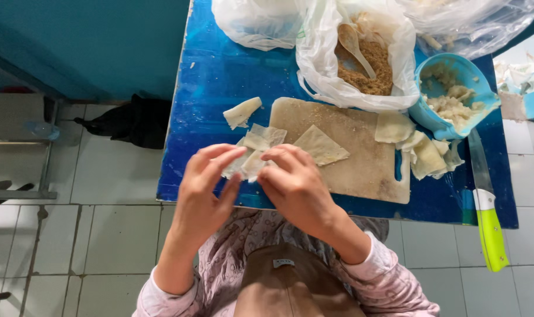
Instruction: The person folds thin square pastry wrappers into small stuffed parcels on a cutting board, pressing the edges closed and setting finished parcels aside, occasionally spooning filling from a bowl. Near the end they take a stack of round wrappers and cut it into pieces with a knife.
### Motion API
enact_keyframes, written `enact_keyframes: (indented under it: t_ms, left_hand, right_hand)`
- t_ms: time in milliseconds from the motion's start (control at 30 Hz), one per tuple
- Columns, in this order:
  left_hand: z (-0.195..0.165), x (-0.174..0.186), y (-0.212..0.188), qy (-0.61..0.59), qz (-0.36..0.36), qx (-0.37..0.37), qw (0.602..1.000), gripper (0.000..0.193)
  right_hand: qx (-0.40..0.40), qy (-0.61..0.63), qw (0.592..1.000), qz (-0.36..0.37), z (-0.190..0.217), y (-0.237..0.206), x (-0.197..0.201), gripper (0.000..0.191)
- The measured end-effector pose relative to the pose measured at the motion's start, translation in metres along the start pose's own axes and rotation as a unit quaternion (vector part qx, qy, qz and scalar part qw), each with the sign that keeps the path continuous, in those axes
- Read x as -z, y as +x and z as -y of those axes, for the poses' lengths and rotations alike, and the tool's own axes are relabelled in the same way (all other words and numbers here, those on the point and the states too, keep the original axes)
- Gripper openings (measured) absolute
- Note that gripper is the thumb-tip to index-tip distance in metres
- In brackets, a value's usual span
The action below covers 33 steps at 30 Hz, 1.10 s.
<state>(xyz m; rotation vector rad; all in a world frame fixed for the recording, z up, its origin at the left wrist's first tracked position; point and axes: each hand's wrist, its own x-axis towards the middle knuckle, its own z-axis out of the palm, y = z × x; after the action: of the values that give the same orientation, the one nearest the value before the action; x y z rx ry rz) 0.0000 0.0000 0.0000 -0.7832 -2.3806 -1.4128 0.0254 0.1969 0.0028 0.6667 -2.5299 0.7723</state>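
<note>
Pale floor tiles (102, 246) and a teal wall (91, 41) framed a blue counter (220, 76), and right at its near edge the action sat: a thin, pale wrapper sheet (256, 149) was pinched between both hands, raised just above the counter's front. The left hand (205, 191) had its grip closed lightly on the sheet's left side, fingers (223, 155) arched up and over it. The right hand (296, 185) was clamped on the sheet's right edge, fingertips curled down onto it. The two hands almost met over the sheet.

Just beyond the right hand lay a worn wooden cutting board (360, 152), and on it a flat, diamond-shaped wrapper (321, 145). Left of the board, a small folded wrapper piece (241, 111) rested alone on the blue surface. At the board's right end a loose heap of wrappers (422, 149) spilled over its edge. Beside that heap stood a light blue bowl (431, 114) with lumpy pale filling. Behind the board, an open white plastic bag (396, 53) held brown crumbly filling with a wooden spoon (355, 47) stuck in it. More clear bags (255, 23) crowded the far edge. On the right, a knife with a green handle (492, 235) pointed off the counter's front.
</note>
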Motion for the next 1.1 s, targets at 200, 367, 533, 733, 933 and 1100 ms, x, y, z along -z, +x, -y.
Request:
enact_keyframes:
  t_ms: [200, 367, 533, 733, 933, 1100]
  left_hand:
    - [-0.005, -0.025, 0.002, -0.169, 0.054, 0.066, 0.982, 0.04]
    - [-0.003, -0.02, 0.002, -0.266, 0.066, 0.19, 0.943, 0.024]
    - [0.0, -0.008, 0.003, -0.213, 0.028, 0.209, 0.954, 0.01]
    - [-0.001, 0.013, 0.014, -0.012, -0.067, 0.17, 0.983, 0.008]
    - [-0.019, 0.022, 0.013, -0.07, 0.084, 0.077, 0.991, 0.009]
    - [-0.022, 0.007, -0.01, -0.104, 0.145, 0.058, 0.982, 0.015]
  right_hand:
    - [-0.305, 0.458, 0.835, 0.014, -0.026, -0.019, 0.001, 0.009]
    - [-0.317, 0.494, 0.81, 0.005, -0.027, -0.009, 0.004, 0.013]
    - [-0.285, 0.369, 0.885, -0.014, -0.022, 0.001, 0.009, 0.015]
    - [-0.174, 0.123, 0.976, -0.038, -0.012, 0.024, 0.018, 0.016]
    - [-0.077, 0.284, 0.956, 0.009, 0.009, 0.027, 0.022, 0.036]
    - [-0.261, 0.434, 0.862, 0.035, 0.02, -0.031, 0.008, 0.02]
